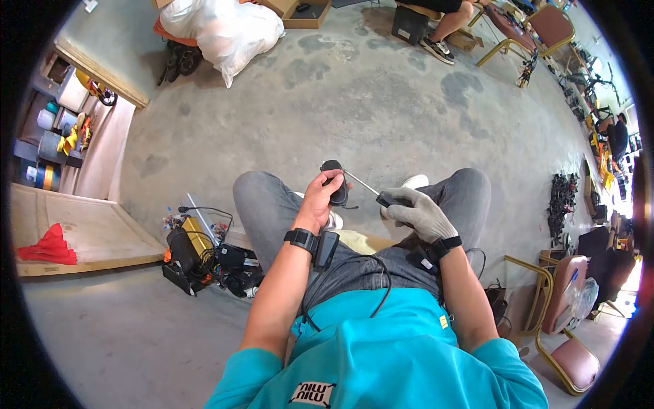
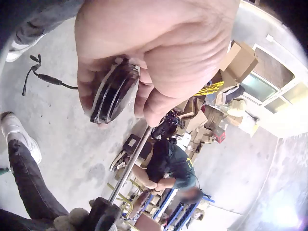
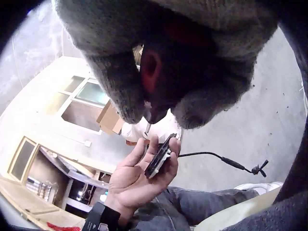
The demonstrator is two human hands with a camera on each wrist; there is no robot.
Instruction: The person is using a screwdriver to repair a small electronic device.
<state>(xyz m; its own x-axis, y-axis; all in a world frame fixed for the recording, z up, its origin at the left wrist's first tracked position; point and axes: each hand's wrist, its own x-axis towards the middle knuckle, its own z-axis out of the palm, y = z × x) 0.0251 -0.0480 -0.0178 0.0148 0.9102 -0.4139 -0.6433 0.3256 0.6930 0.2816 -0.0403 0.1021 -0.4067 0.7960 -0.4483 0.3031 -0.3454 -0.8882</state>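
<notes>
My bare left hand (image 1: pixel 317 201) holds a small black oval device (image 2: pixel 115 91) between its fingers and thumb. A thin black cable (image 3: pixel 204 153) with connectors at its end hangs from the device. My right hand (image 1: pixel 422 215), in a grey knit glove, grips a screwdriver (image 1: pixel 387 199) by its dark handle. Its long metal shaft (image 2: pixel 132 163) points toward the left hand, with the tip right at the device and the left fingertips in the head view. Both hands are in front of my lap, above the floor between my knees.
Cables and parts lie in a pile (image 1: pixel 204 252) by my left leg. Left of it is a wooden surface (image 1: pixel 102 235) with a red cloth (image 1: pixel 51 247). A chair (image 1: pixel 565 320) stands at the right. White bags (image 1: pixel 221 34) and a seated person's leg (image 1: pixel 453 27) are farther off.
</notes>
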